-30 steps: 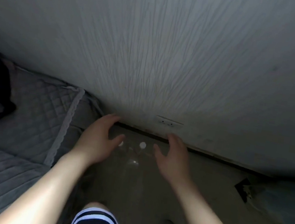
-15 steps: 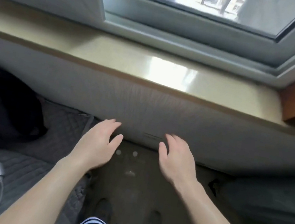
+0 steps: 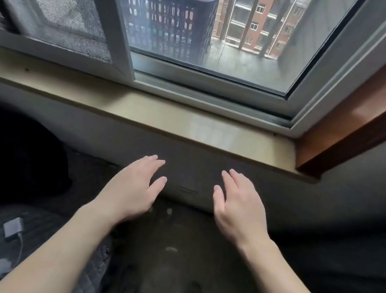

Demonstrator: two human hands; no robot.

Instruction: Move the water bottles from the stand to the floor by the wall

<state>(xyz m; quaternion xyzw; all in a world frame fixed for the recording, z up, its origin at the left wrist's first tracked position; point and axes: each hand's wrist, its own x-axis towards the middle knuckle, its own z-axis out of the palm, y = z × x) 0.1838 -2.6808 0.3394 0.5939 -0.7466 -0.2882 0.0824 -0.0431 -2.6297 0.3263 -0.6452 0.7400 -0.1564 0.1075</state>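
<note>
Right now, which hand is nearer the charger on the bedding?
Left. The charger lies below-left of the left hand; the right hand hovers farther right, beyond it.

A crate (image 3: 168, 14) outside the window (image 3: 209, 90); perhaps a charger (image 3: 12, 228) on bedding (image 3: 90, 264).

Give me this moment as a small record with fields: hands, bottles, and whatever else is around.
Left hand: open, holding nothing
Right hand: open, holding nothing
Bottles: dim; two pale caps show faintly on the floor by the wall, low between the hands
Sill: above the wall, under the window
Basket: dark, outside behind the glass
Charger: far left, white cable attached
</note>
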